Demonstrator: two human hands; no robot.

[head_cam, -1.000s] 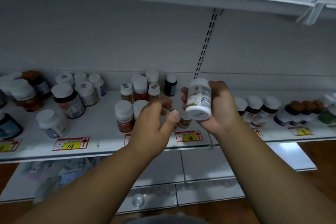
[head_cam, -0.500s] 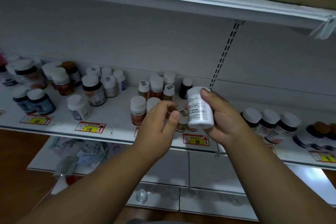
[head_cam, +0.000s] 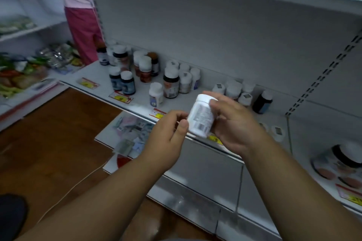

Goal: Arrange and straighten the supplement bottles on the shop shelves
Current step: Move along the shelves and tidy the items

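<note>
Two hands are raised before the shelf (head_cam: 141,101). White bottle (head_cam: 200,116) is gripped by right hand (head_cam: 233,125), fingers curled round it, held tilted (cap up) above shelf edge. Left hand (head_cam: 166,139) is loosely curled, thumb touching bottle's lower side.

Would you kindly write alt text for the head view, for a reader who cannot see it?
The right hand holds a white supplement bottle above the shelf, tilted, while the left hand touches its lower end. Other bottles stand behind.
</note>
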